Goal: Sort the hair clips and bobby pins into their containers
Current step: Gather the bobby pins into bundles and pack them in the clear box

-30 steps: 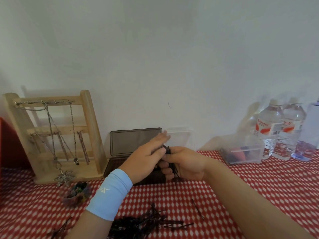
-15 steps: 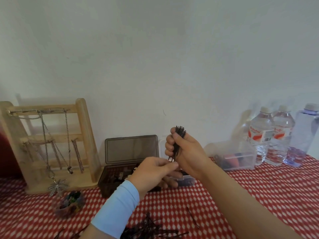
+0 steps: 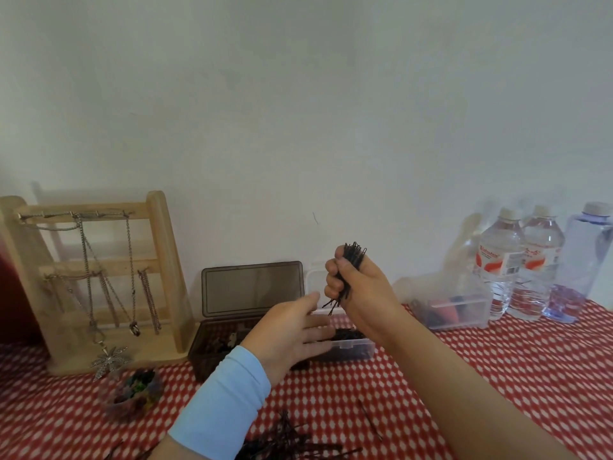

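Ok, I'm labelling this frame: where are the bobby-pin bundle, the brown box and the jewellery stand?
bobby-pin bundle (image 3: 354,254), head view, looped top ends.
brown box (image 3: 252,288), head view, raised lid.
jewellery stand (image 3: 170,260), head view, right post.

Jewellery stand (image 3: 164,260) left of the hinged box (image 3: 252,288), water bottles (image 3: 501,260) far right

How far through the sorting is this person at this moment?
Done: some pins already lie in the clear box; clips, it seems, in the dark box. In hand: the right hand grips a bundle of bobby pins above it; left hand open. Left: a loose pile on the tablecloth.
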`<state>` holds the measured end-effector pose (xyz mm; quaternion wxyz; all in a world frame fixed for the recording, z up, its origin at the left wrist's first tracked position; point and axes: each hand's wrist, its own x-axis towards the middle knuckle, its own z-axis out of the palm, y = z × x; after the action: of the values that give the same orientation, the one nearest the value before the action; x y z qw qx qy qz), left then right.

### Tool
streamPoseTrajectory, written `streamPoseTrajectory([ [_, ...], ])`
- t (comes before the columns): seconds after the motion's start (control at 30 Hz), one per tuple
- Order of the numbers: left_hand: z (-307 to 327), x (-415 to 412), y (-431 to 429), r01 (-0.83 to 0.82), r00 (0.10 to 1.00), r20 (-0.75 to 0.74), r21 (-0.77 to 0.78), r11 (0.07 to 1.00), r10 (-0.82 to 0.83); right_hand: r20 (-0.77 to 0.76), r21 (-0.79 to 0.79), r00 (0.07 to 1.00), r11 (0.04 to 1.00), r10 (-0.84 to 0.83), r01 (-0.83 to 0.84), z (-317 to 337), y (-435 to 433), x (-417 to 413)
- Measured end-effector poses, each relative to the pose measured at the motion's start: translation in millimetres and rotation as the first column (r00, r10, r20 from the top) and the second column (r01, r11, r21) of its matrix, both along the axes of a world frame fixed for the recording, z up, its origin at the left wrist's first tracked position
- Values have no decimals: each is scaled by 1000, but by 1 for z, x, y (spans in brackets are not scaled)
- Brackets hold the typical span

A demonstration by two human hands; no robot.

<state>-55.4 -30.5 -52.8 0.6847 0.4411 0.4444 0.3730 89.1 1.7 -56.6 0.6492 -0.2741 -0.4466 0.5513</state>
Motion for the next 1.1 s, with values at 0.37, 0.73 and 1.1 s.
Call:
streamPoseTrajectory([
  [0.37,-3,8,-2,67,851,521,-223,972,61,78,23,996,999,-34,32,-2,1,0],
  [0.73,-2,-15,-3,701,523,-750,108,705,-406,983,162,90,987,-160,-14,-18,15,36],
  [1.1,-14,-8,35,462,600,-758,590,663,256,972,103,215,995,-97,-15,-13,20,58],
])
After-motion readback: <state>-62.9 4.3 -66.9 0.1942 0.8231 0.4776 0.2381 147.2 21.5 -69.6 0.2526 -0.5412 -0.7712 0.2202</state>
